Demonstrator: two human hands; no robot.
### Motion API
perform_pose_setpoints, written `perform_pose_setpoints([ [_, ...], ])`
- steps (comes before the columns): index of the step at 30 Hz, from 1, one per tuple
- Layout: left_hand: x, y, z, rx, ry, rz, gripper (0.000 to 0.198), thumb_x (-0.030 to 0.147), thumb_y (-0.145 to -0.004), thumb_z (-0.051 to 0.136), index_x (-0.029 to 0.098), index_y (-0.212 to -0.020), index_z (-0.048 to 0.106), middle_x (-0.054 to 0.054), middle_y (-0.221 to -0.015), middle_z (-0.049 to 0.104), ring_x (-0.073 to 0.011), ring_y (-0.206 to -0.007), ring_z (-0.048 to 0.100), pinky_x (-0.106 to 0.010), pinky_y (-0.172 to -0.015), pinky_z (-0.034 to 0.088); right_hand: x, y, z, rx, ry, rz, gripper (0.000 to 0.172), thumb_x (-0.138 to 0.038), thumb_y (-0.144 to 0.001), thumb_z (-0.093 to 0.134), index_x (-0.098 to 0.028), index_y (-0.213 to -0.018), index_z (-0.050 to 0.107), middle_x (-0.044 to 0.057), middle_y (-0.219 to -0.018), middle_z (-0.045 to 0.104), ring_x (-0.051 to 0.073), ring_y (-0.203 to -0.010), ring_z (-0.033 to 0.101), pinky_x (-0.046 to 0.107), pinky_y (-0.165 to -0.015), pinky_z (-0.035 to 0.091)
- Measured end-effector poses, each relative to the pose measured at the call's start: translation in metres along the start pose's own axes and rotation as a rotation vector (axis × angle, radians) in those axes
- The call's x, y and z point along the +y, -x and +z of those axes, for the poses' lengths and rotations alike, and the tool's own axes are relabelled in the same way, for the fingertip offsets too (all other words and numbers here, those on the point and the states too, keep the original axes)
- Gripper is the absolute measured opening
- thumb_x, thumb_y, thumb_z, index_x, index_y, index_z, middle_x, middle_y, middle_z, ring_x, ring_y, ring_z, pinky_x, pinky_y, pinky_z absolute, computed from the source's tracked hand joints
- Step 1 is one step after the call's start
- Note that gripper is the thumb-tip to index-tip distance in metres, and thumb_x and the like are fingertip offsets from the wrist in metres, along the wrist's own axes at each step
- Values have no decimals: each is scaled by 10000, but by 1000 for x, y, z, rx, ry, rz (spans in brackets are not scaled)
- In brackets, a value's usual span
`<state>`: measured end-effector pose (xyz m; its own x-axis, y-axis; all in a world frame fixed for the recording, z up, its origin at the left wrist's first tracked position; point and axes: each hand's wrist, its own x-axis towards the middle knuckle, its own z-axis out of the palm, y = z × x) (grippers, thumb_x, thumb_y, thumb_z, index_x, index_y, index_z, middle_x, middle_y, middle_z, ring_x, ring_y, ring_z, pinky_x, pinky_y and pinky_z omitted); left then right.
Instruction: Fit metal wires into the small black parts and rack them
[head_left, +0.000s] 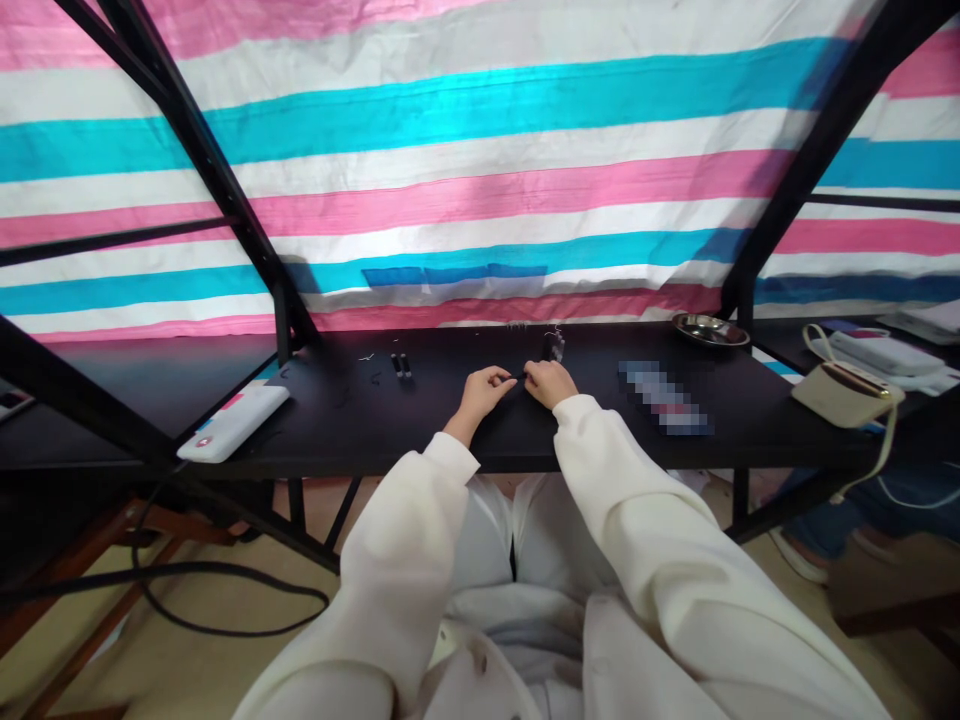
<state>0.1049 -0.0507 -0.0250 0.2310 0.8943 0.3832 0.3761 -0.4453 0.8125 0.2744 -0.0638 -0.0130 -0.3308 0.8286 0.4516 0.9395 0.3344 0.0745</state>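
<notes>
A black bench [337,430] with a smooth, dark top runs across the view, set against a hanging sheet [487,195] striped in pink, white and turquoise, wrinkled and bright with light. Black metal posts slant up on either side, the left post [214,170] and the right post [810,140] framing the workspace. Near the middle of the bench's front half, the left hand [482,392] and right hand [550,382] meet, fingertips pinched on a small dark piece [519,376] between them, too small to identify. Just behind the right hand lies a dark item [553,346] with pale, wiry bits; to the left, two short black cylinders [401,365] lie side by side. A white slab-shaped device [234,423] rests at the bench's left end. Toward the right are a pixelated object [665,398] and, near the back edge, a shiny metal dish [711,330]. Beyond the right post, a cream bag [847,395] sits before some white items [877,350]. Below, a black cable [225,570] loops over the beige floor [247,670] beside brown wooden furniture [161,525], and another person's shoe [799,555] shows at lower right.
</notes>
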Motion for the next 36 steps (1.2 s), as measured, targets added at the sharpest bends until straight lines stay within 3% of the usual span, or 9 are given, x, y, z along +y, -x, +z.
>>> perform_pose_setpoints([
  [5, 0, 0, -1, 18, -26, -9, 314, 425, -681, 605, 142, -813, 635, 33, -497, 524, -77, -451, 452, -203, -485, 367, -1, 1, 0, 20, -51, 20, 198, -195, -800, 431, -149, -906, 592, 83, -773, 636, 168, -704, 542, 260, -644, 291],
  [11, 10, 1, -1, -11, 131, -103, 294, 404, -669, 621, 131, -774, 601, 36, -487, 513, -63, -373, 425, -196, -401, 332, -4, 3, -3, -9, -116, 7, 196, -277, -821, 447, -166, -904, 586, 58, -760, 636, 149, -667, 540, 244, -615, 297],
  [17, 14, 2, 1, -27, 206, -97, 283, 400, -663, 632, 127, -696, 568, 24, -509, 523, -49, -363, 414, -182, -364, 315, -8, 4, -1, -5, -100, -19, 247, -318, -852, 396, -158, -873, 583, 76, -782, 642, 152, -678, 551, 247, -594, 290],
  [27, 10, 2, 2, -94, 111, -76, 265, 382, -705, 588, 117, -714, 570, 1, -548, 561, -64, -384, 447, -192, -389, 338, -14, 6, -5, -59, -126, -16, 238, -307, -847, 410, -163, -927, 581, 73, -830, 663, 156, -715, 581, 239, -586, 293],
  [36, 7, -6, -9, 22, -199, -68, 180, 318, -711, 575, 154, -638, 565, -44, -615, 627, -127, -558, 549, -225, -558, 401, -14, 7, -9, -33, -208, 9, 261, -361, -867, 406, -191, -946, 588, 34, -772, 656, 126, -643, 561, 226, -558, 287],
])
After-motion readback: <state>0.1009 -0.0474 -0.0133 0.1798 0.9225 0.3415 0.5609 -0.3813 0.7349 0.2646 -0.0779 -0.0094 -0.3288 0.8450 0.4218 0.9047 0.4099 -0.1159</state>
